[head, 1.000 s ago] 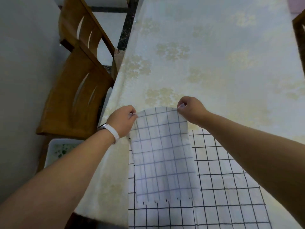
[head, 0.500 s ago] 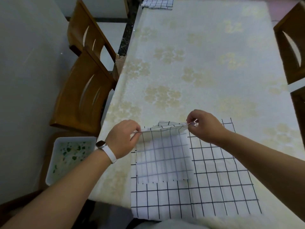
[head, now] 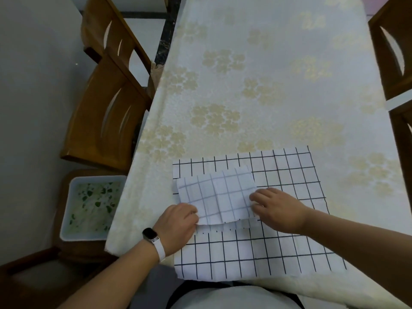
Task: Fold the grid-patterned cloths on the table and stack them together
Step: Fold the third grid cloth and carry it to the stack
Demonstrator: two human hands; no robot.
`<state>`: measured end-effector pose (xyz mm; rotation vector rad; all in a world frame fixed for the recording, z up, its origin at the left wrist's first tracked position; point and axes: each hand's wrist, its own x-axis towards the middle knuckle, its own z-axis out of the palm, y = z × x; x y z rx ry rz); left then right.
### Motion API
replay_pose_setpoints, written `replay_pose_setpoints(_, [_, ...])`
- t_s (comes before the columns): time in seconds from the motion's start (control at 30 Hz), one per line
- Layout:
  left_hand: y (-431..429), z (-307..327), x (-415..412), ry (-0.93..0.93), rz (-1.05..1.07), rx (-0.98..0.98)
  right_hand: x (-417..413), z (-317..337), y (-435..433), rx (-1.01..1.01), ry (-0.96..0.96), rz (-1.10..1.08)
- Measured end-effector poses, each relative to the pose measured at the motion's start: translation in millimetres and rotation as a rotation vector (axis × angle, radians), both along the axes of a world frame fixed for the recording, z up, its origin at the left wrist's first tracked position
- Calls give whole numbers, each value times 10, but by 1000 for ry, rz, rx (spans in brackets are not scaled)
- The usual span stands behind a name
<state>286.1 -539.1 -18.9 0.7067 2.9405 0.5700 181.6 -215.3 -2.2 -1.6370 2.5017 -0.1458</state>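
Step in hand: closing the fold on the small white cloth with a faint grey grid (head: 216, 197). It lies on the left half of the large white cloth with a black grid (head: 278, 241), which is spread flat at the near end of the desk (head: 245, 85).

Left hand (head: 178, 224): grip closed, pinching the near-left corner. Right hand (head: 278, 210): fingers (head: 253, 198) lie on the near-right edge; whether this grip pinches or only presses cannot be told.

To fold well, align the upper layer's free edge with the layer beneath, then smooth outward from the crease.

The folded cloth's long axis runs left to right, slightly skewed. The crease faces away from the person and the free edges face the person.
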Motion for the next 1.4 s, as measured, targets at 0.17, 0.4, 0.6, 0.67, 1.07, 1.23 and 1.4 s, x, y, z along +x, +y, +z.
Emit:
replay_pose_setpoints(0.17, [27,-175,144,-30,6,-28,153,-166,-19,58,-42,65])
replay_pose_setpoints(0.4, [-30,-317,235,-36,63,-72,256,-322,-15,64,-68,59])
replay_pose_setpoints(0.6, [-10,-282,267,-84,94,-81,290,-357,16,82,-82,35])
replay_pose_setpoints(0.67, [-1,-252,278,-91,102,-87,306,-320,-1,81,-82,27])
replay_pose_setpoints(1.07, [379,-182,-456,-292,8,-417,-74,-335,-709,227,-60,-102])
replay_pose_setpoints(1.23, [262,-343,-416,-345,24,-409,-98,-525,-607,234,-125,-193])
replay_pose_setpoints(1.4, [163,-406,-409,-335,32,-373,-92,-606,-480,229,-151,-271])
